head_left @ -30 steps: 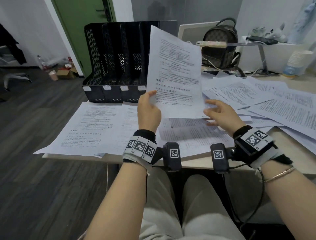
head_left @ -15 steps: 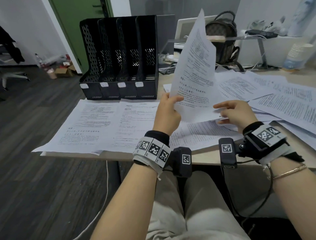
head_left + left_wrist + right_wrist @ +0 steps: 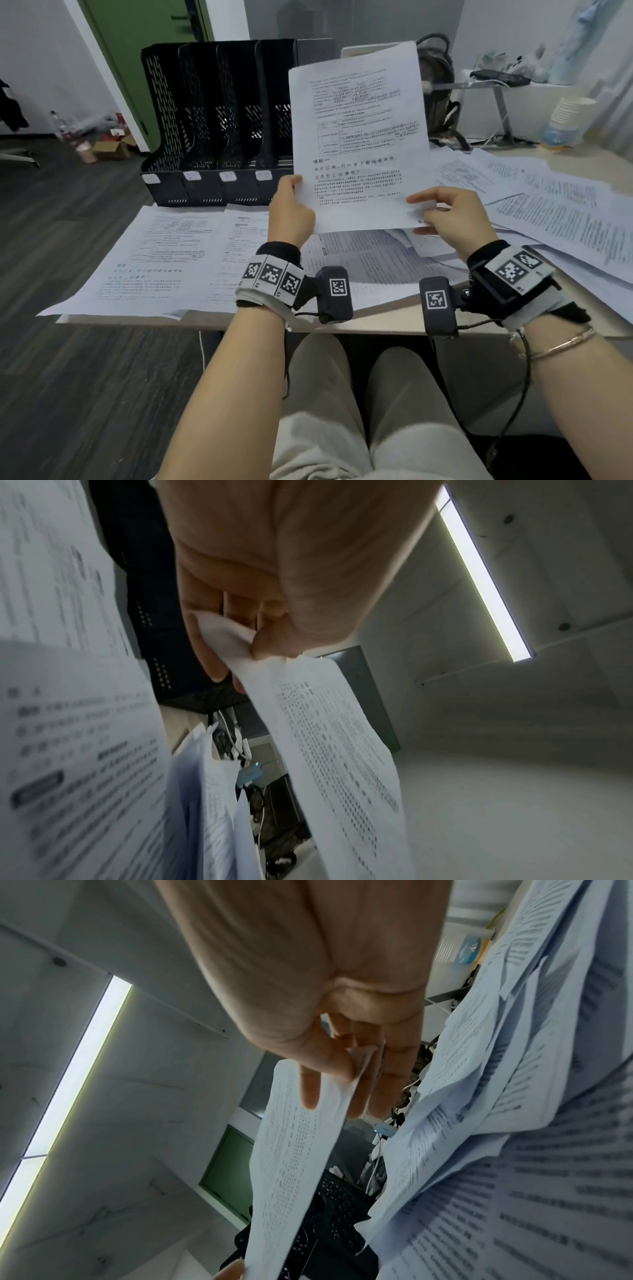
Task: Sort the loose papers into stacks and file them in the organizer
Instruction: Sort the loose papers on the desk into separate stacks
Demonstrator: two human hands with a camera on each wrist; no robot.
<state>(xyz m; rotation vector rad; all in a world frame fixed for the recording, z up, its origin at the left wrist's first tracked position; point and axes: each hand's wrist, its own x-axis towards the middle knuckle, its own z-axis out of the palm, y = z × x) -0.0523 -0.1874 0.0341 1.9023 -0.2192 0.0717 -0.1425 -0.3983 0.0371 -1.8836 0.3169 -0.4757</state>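
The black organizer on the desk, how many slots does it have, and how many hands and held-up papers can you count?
Slots in the black organizer: 4
Hands, the left hand and the right hand: 2
Held-up sheet of paper, pinched at its bottom corners by both hands: 1
Total: 7

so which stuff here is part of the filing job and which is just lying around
Job:
held sheet, pinched by left hand and right hand
sorted sheets
loose papers
organizer

Lying about:
backpack
paper cups
cardboard box
bottle
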